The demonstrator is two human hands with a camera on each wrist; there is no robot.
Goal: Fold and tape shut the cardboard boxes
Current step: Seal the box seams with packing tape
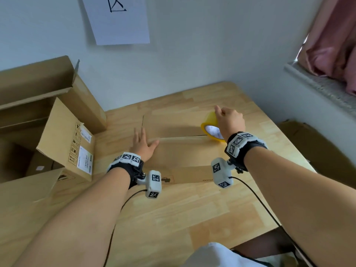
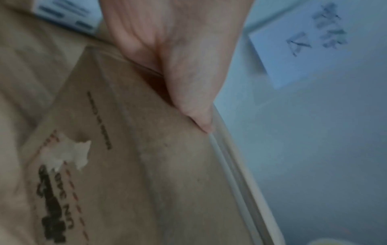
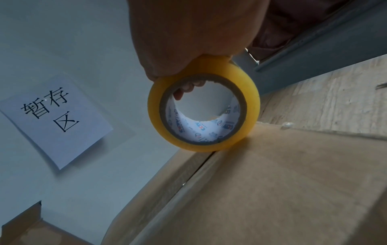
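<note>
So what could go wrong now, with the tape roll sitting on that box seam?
The flat brown cardboard box is steadied only by the left hand at one end, so pulling might shift it. The yellow tape roll, gripped by the right hand, could drift off the centre seam and leave the gap unsealed.

Both forearms are bare, no sleeves reaching them. Each wrist wears a black fabric wrist strap (image 1: 126, 170) ringed with white blocks printed with black-and-white square markers. From the strap on the left wrist, at about 4 o'clock, a white boxy wrist camera housing (image 1: 153, 184) juts out on a small black screwed bracket, also carrying square markers. A thin black cable (image 1: 123, 207) trails from each housing. A white garment edge (image 1: 217, 255) shows at 6 o'clock.
</note>
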